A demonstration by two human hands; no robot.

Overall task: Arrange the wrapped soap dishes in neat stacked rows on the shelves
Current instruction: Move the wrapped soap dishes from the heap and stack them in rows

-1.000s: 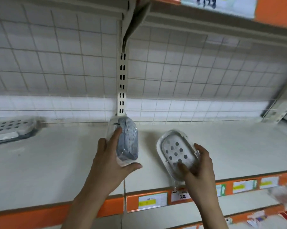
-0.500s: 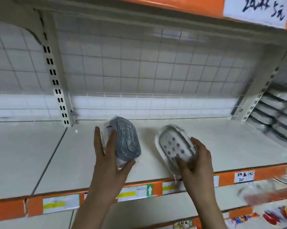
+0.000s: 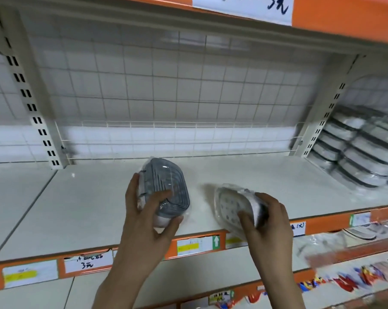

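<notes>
Wrapped soap dishes: we hold one in each hand above the shelf (image 3: 81,204). Left hand (image 3: 144,221) grips the grey dish (image 3: 166,186), ribbed underside showing; right hand (image 3: 269,221) grips the white dish (image 3: 231,204), perforated face tilted left. Stacked rows of dishes (image 3: 358,148) sit at far right.

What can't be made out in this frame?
Head view only:
- Stacked soap dishes at right: blurred and cut by the edge, count unclear.
- Handwritten price sign up top: cropped.
- Right hand's white dish: motion-blurred, partly under fingers.
- Lower-shelf packets: smeared.
</notes>
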